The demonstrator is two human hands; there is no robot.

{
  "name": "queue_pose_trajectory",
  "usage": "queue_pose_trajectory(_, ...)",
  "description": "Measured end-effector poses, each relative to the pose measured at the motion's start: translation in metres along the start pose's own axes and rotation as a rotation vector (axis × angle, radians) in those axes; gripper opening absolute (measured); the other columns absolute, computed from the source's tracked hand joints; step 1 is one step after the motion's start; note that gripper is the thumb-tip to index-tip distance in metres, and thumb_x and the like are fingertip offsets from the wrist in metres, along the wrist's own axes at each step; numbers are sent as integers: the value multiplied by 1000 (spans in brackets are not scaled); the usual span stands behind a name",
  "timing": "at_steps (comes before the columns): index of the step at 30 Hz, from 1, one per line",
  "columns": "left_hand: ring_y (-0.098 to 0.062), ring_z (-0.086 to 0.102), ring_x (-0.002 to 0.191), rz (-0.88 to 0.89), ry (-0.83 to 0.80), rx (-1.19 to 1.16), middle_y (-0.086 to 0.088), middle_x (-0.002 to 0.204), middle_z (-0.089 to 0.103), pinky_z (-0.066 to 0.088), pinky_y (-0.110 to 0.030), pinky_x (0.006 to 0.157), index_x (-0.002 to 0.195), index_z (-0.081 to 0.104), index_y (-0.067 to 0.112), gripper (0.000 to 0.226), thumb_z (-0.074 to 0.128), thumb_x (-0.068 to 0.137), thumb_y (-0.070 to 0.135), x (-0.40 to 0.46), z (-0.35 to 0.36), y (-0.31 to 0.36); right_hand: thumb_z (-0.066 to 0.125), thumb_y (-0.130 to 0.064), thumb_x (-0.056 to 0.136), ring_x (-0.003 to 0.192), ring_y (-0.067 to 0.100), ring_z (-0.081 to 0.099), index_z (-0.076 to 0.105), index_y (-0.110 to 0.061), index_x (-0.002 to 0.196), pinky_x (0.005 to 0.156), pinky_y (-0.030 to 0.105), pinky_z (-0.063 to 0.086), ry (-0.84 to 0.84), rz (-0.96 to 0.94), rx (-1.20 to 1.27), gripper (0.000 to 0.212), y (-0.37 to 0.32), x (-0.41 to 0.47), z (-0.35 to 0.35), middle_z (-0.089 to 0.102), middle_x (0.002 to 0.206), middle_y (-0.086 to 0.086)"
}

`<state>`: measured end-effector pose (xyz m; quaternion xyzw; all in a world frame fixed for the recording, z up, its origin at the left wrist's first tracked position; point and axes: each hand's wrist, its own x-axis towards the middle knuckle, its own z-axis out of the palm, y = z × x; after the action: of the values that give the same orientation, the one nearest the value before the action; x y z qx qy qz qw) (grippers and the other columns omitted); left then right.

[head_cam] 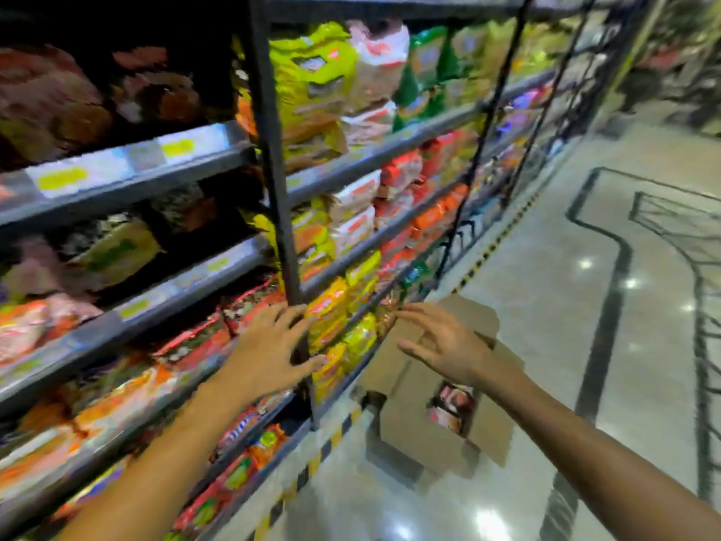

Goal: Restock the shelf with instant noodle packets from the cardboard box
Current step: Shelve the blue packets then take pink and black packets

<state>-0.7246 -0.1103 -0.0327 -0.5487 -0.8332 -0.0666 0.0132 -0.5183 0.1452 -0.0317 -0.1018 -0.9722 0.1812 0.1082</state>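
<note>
Your left hand [269, 351] and right hand [444, 345] both spread wide and hold nothing, reaching at twelve o'clock toward the shelf [128, 322], with the cardboard box [421, 384] on the floor below them holding packets [452, 408] whose labels blur beyond reading.

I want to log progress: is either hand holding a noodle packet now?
No, the left hand and right hand are both spread open and empty near the shelf.

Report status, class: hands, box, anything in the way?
Both hands empty, left hand and right hand open at the shelf front. Cardboard box on floor, open, packets inside. Shelf upright between hands.
</note>
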Motion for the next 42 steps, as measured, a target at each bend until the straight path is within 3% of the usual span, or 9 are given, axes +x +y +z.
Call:
queue_pose_trajectory(3,-39,56,120,70,-54,-38,-12,134,60,46,-54,101,131,62,17,72,39,90,71,40,27,68,33,-76,91,139,14,40,55,-28,138,113,39,37,-6,104,-10,72,71,-54,-19,48,148,-5)
queue_pose_trajectory(6,-32,44,135,88,-126,-70,-4,146,49,37,-52,110,140,54,24,83,26,87,81,83,52,144,22,-83,85,139,16,40,54,-27,139,115,36,34,1,201,-15,83,136,-106,-47,48,148,-3)
queue_pose_trajectory(12,-23,22,149,78,-251,-100,4,160,28,23,-44,120,151,34,34,108,-3,69,95,150,105,256,45,-65,91,141,16,35,48,-29,144,116,32,30,-38,300,-39,64,248,-173,-89,44,151,-3)
queue_pose_trajectory(15,-22,15,151,55,-279,-122,6,161,24,18,-45,122,152,29,36,107,-2,69,95,168,114,281,47,-63,92,142,17,34,46,-29,145,116,34,31,-81,280,-28,63,286,-179,-99,43,152,-3)
queue_pose_trajectory(24,-13,25,145,-72,-312,-205,9,158,29,28,-38,117,151,32,38,70,27,91,76,186,148,267,57,-51,95,141,18,32,44,-27,146,114,33,29,-149,179,120,59,346,-111,-79,41,152,-5)
queue_pose_trajectory(31,-19,30,142,-197,-306,-319,5,154,36,30,-36,111,148,39,31,64,45,94,63,248,192,246,57,-50,95,142,17,32,43,-28,147,116,36,30,-253,181,121,58,400,-48,-68,40,153,-3)
queue_pose_trajectory(36,-17,33,141,-230,-327,-393,4,152,41,27,-31,111,148,41,27,69,39,90,64,313,214,241,58,-49,95,139,19,37,47,-24,145,114,36,33,-349,184,85,57,456,-9,-79,46,149,-2)
queue_pose_trajectory(38,-18,32,140,-237,-323,-378,4,152,40,25,-31,112,148,41,25,75,33,89,70,336,221,239,60,-44,95,138,20,38,47,-23,144,113,32,32,-369,193,79,55,478,9,-80,46,149,-1)
queue_pose_trajectory(42,-18,26,144,-335,-323,-427,6,156,35,23,-36,114,150,38,28,61,41,97,60,365,233,243,62,-38,96,135,18,42,50,-19,142,107,19,27,-443,154,105,52,507,46,-73,50,146,0)
